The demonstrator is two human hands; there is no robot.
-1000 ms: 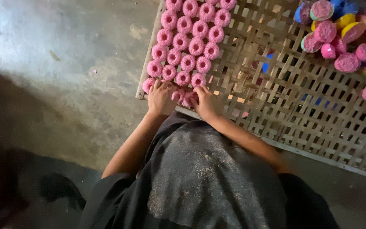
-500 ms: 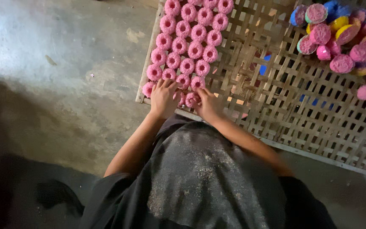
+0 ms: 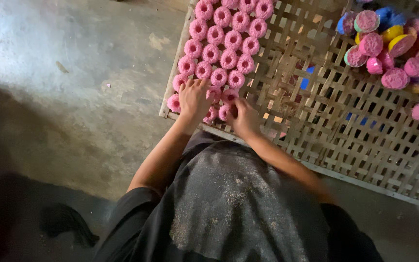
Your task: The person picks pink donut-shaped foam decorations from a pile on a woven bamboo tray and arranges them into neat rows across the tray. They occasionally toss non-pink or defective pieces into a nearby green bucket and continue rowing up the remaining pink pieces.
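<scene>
- My left hand [image 3: 193, 99] lies flat, fingers spread, on pink rings [image 3: 219, 53] at the tray [image 3: 316, 121] near corner; grips nothing.
- My right hand [image 3: 243, 114] pinches one ring [image 3: 225, 112], just right of the left hand.
- Ring rows run away from me, up the tray.

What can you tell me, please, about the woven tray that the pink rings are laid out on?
The woven tray is an open lattice of pale flat strips, seemingly bamboo, with a straight rim. It lies flat above a grey concrete floor. Pink rings sit in neat rows at its left end; a loose heap of coloured pieces is at the upper right. The left hand and right hand rest at its near edge.
</scene>
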